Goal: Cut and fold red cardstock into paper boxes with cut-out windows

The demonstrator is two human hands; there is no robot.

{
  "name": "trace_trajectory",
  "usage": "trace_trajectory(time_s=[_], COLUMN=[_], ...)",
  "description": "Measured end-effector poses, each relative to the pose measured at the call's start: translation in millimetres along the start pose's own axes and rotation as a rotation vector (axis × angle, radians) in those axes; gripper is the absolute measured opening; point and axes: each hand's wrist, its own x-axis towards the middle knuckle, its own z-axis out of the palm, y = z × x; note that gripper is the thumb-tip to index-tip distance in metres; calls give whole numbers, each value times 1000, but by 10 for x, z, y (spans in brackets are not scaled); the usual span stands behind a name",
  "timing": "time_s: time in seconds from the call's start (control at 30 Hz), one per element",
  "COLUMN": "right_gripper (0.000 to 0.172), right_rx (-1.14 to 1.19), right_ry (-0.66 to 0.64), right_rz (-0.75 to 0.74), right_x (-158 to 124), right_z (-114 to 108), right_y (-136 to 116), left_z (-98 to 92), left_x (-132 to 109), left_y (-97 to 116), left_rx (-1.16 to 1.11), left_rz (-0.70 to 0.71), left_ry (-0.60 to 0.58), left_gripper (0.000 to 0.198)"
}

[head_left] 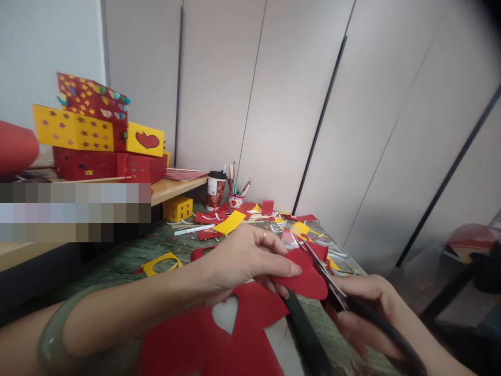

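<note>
Between the thumb and fingers of my left hand (250, 258) is a piece of red paper (307, 274) with a rounded edge. My right hand (364, 313) grips black-handled scissors (321, 266), whose blades lie along the right edge of that piece. Whether the blades are parted cannot be made out well. Below my hands lies a larger red sheet (258, 324) with a heart-shaped hole, pale material showing through it. A dark strip (307, 334), blurred, lies beside the sheet under my hands.
Red, yellow and white paper scraps (230, 222) litter the green table (117, 271). Toward the back stand a lidded paper cup (216, 190) and a pen holder (236, 200). Decorated red and yellow boxes (94, 133) are stacked on a wooden shelf (180, 188) at left, above a small yellow box (178, 209).
</note>
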Motion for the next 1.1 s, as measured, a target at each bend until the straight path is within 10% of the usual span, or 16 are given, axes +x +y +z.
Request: trace_trajectory(time_s=[1.1], right_gripper=[33], right_rx=[-105], right_ry=[-4], right_rz=[150], right_x=[-16], right_z=[-59], right_y=[1], left_z=[-73], left_x=[20], left_y=[38], left_rx=[77], left_rz=[40], left_ry=[113], left_gripper=[20])
